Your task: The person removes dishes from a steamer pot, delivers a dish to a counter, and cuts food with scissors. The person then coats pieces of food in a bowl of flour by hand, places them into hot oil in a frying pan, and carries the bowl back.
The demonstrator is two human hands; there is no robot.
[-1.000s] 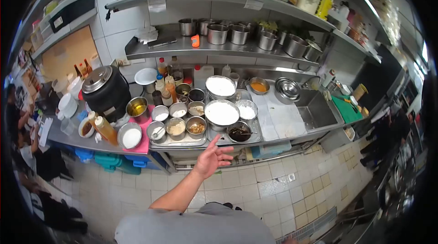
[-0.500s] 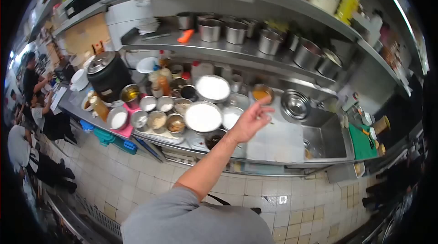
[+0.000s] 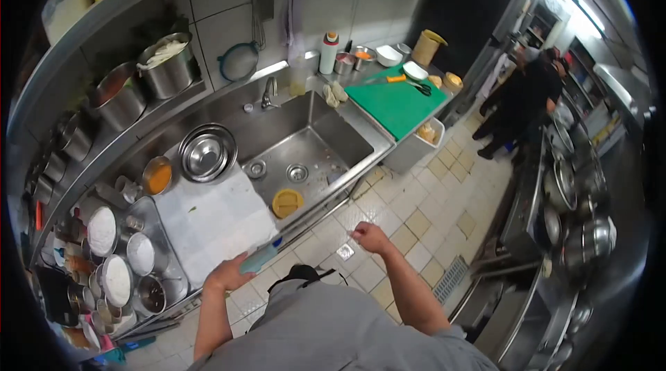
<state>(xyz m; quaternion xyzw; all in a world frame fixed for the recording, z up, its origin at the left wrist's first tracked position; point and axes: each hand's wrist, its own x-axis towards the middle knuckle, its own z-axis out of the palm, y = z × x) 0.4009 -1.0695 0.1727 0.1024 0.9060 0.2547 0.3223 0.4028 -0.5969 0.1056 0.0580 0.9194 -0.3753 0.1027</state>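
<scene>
My left hand point(image 3: 225, 274) is low at the counter's front edge, beside the near corner of the white board point(image 3: 215, 215). Its fingers are partly spread. A pale teal flat thing point(image 3: 259, 259) shows right by those fingers, apparently under the counter edge; whether they touch is unclear. My right hand point(image 3: 371, 237) hangs over the tiled floor, away from the counter. Its fingers are curled in, and I see nothing in them. Nested metal bowls point(image 3: 206, 156) and a pot of orange contents point(image 3: 158, 176) stand at the board's far side.
A steel sink point(image 3: 326, 117) with a yellow strainer point(image 3: 286, 203) lies ahead. Beyond it, a green cutting board point(image 3: 399, 111) carries a knife and scissors. Filled bowls point(image 3: 116, 281) crowd the left. People in dark clothes point(image 3: 527, 93) stand in the aisle, by the right-hand cooking line.
My view has swung right, bringing the sink, aisle and cooking line into full sight. The arm stretched over the counter has drawn back; both hands now show low near my body.
</scene>
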